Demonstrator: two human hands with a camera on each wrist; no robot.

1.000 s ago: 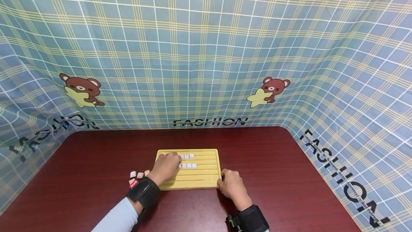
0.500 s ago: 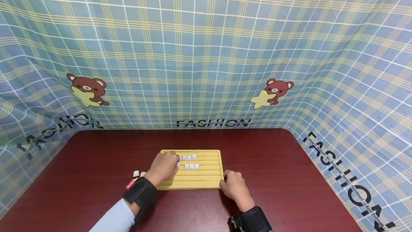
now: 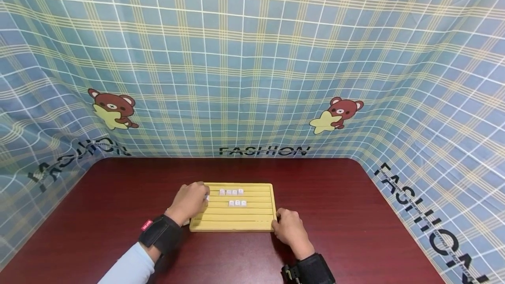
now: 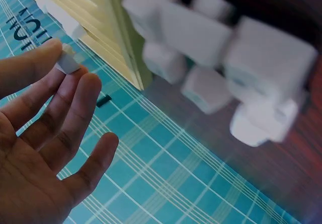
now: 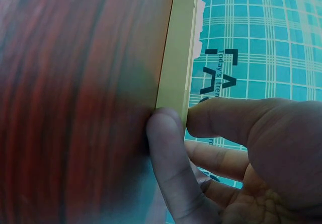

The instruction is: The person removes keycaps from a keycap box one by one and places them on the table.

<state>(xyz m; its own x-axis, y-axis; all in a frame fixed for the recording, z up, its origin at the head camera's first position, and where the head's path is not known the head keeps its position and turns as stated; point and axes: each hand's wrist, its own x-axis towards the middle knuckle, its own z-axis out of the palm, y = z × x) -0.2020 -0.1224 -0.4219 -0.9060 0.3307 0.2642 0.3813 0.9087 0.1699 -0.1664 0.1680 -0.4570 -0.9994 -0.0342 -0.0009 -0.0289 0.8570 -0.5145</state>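
A yellow grooved board (image 3: 244,217) lies on the dark red table. Two short rows of white keycaps stand in its grooves, an upper row (image 3: 234,192) and a lower row (image 3: 237,203) of three. My left hand (image 3: 188,200) is over the board's left edge, pinching one white keycap (image 4: 67,63) between thumb and fingertips, as the left wrist view shows. With thumb and index finger on either face of the rim, my right hand (image 3: 289,230) grips the board's right edge near its front corner.
Several loose white keycaps (image 4: 196,32) lie beside the board's left edge, blurred in the left wrist view and mostly hidden by the left hand in the head view. A blue plaid cloth (image 3: 244,78) hangs around the table's back and sides.
My left hand has drawn left from the lower row with a keycap, leaving three there and uncovering more of the upper row. The right hand keeps its hold on the board.
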